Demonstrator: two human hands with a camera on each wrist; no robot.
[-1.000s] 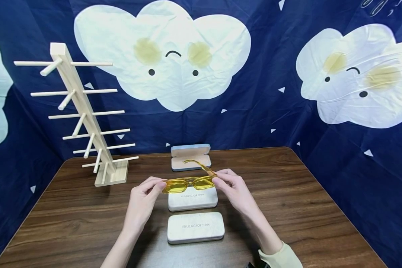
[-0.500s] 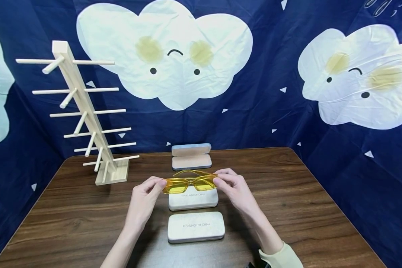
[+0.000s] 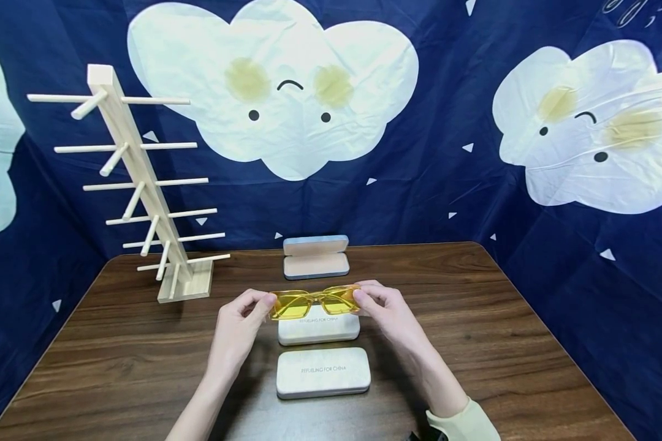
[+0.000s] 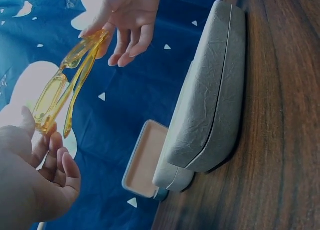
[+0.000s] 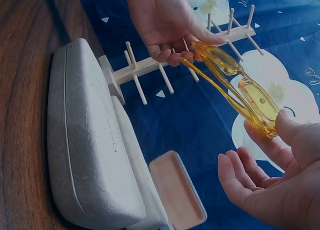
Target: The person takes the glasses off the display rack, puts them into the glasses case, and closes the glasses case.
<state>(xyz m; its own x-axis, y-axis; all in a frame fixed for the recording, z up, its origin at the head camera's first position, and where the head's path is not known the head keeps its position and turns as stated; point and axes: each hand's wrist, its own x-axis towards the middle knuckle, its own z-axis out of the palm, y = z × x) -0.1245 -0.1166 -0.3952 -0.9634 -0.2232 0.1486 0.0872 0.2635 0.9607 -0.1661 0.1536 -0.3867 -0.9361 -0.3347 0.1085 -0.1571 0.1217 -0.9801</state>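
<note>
Yellow-tinted sunglasses (image 3: 293, 305) hang in the air above the cases, lenses toward me and both temples folded behind them. My left hand (image 3: 235, 334) pinches one end of the frame between thumb and fingers. At the other end my right hand (image 3: 395, 323) pinches the hinge corner the same way. In the left wrist view the folded temples of the sunglasses (image 4: 75, 85) lie close along the lenses. Below them sits a closed white glasses case (image 3: 318, 331), partly covered by the sunglasses. A second closed white case (image 3: 323, 373) lies nearer to me.
An open glasses case (image 3: 316, 266) with a pink lining stands at the table's back. To the left rises a wooden display rack (image 3: 143, 177) with several bare pegs. The brown table (image 3: 474, 331) ends at a dark blue cloth backdrop (image 3: 441, 202) with clouds.
The temple that stuck out behind the sunglasses on the right has folded in against the lenses. Both hands keep their grip at the ends. The head view has shifted slightly.
</note>
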